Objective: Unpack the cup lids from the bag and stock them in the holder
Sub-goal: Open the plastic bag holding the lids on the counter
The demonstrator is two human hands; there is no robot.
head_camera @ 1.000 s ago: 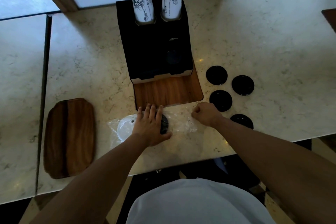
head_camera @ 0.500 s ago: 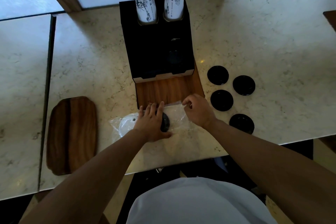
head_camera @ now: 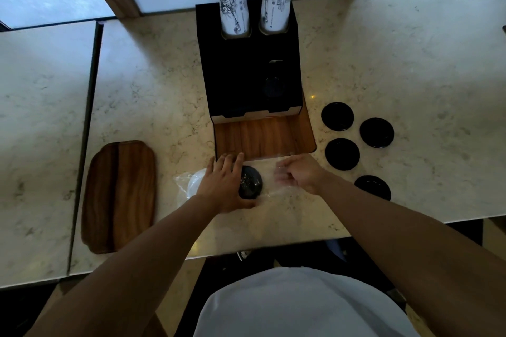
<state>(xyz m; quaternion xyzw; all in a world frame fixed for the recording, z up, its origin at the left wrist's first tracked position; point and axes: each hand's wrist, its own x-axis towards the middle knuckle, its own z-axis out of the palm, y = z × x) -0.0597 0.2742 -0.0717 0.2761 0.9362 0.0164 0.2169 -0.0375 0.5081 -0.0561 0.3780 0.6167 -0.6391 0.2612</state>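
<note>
A clear plastic bag (head_camera: 273, 195) lies on the marble table just in front of the holder. Inside it a black cup lid (head_camera: 251, 182) shows, with pale lids (head_camera: 195, 182) at its left end. My left hand (head_camera: 221, 186) presses flat on the bag, fingers straight, partly covering the black lid. My right hand (head_camera: 299, 174) is blurred at the bag's right end, its fingers curled into the plastic. The black holder (head_camera: 246, 76) stands behind on a wooden base (head_camera: 262, 135). Several loose black lids (head_camera: 342, 154) lie to the right.
Two stacks of paper cups (head_camera: 234, 8) stand in the holder's back slots. A wooden tray (head_camera: 120, 194) lies to the left, near a seam between two tabletops. The table's front edge runs just below my forearms. Windows line the far side.
My right hand moved from the bag's right side to its far edge, then back to the right end. The left hand has stayed pressed on the bag.
</note>
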